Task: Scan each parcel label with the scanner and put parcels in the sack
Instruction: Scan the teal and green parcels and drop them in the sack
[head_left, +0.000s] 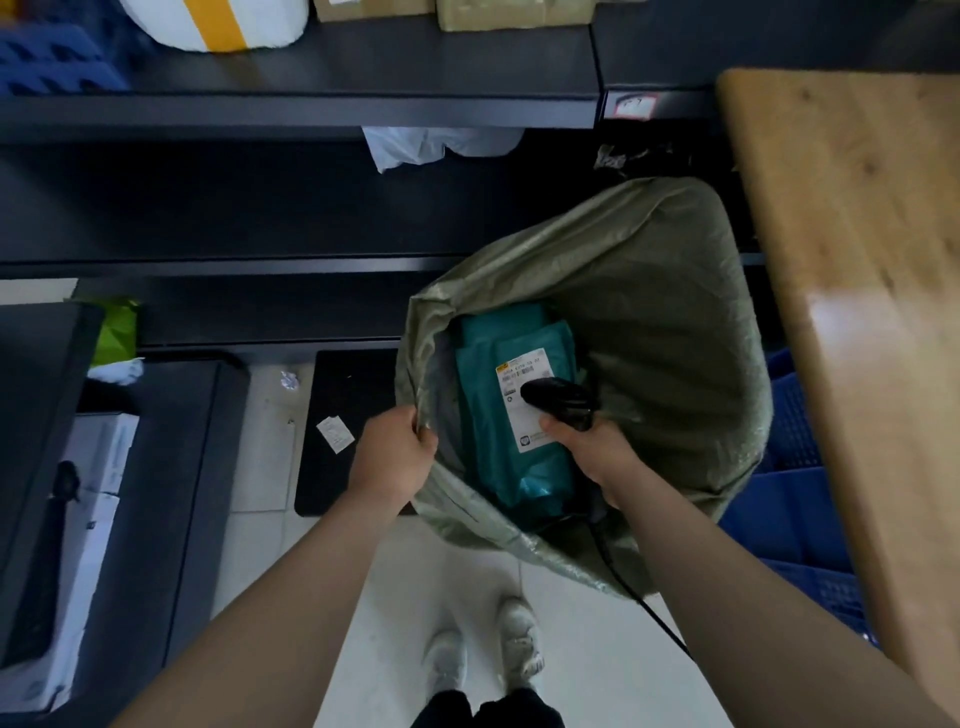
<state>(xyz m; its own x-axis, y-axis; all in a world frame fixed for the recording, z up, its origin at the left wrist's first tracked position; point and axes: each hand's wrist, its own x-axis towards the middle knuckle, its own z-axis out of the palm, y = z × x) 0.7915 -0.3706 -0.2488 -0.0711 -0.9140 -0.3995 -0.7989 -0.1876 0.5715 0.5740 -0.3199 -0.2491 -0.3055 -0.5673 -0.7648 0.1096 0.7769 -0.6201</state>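
The left hand (393, 451) pinches the sack (670, 332) rim at its near left while the right hand (597, 449) grips the scanner (558, 399) over the teal parcel (511, 410) lying inside (label (522, 400) up). Best to keep the mouth wide and draw the scanner straight up. Room is tight: wooden table (852, 291) right, dark shelves (291, 171) far.

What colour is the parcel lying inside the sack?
Teal parcel with a white label, seen in the head view.

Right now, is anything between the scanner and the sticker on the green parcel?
Nothing visible. The right hand holds the scanner right over the white label on the teal parcel, which lies inside the sack. The left hand holds the sack's rim open.
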